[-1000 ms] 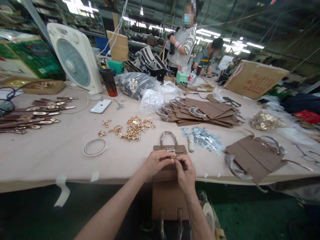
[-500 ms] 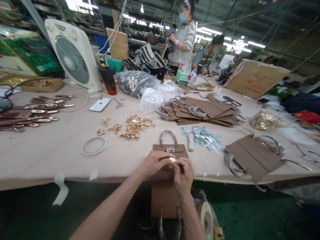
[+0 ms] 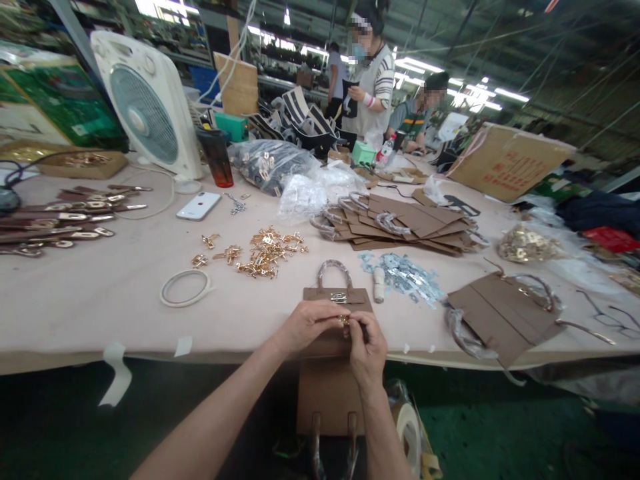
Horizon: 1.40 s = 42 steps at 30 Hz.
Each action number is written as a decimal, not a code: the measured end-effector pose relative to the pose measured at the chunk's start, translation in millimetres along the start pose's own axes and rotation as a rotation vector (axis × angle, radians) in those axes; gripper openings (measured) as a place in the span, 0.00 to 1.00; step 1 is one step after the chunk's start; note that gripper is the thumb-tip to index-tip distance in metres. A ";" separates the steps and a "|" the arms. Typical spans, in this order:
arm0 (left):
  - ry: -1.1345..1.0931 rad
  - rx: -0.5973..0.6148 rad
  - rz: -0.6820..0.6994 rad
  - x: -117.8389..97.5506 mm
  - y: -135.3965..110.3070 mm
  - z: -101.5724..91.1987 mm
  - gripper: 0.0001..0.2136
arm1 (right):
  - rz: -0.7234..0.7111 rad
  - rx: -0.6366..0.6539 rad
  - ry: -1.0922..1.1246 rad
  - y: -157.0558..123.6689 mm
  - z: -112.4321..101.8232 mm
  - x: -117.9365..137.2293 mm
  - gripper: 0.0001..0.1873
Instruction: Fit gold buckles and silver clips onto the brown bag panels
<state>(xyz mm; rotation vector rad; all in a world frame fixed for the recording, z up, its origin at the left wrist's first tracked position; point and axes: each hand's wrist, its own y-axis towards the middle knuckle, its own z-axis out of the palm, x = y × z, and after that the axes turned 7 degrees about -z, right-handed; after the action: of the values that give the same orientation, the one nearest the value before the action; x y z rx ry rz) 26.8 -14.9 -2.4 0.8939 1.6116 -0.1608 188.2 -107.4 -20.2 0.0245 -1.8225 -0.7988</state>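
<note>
Head view: the left hand (image 3: 307,327) and right hand (image 3: 369,348) are pinching a gold fitting (image 3: 344,321) over a brown bag (image 3: 358,305), seemingly adjusting it, the next move probably calling for steady alignment.

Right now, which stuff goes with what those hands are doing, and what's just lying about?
Probably part of it:
- small gold piece, held in the fingers
- brown bag piece beneath
- gold metal parts

Probably just there:
- phone
- white fan
- dark cup
</note>
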 end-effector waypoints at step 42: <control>0.687 -0.052 0.005 -7.1 -4.8 28.3 0.11 | 0.403 0.012 0.565 17.9 -19.4 -15.7 0.15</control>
<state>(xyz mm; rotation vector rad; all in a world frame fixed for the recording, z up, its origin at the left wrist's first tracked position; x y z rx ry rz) 45.8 -37.3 -5.4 0.9694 2.2322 0.2176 217.3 -97.4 -20.3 -0.0981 -1.2391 -0.4336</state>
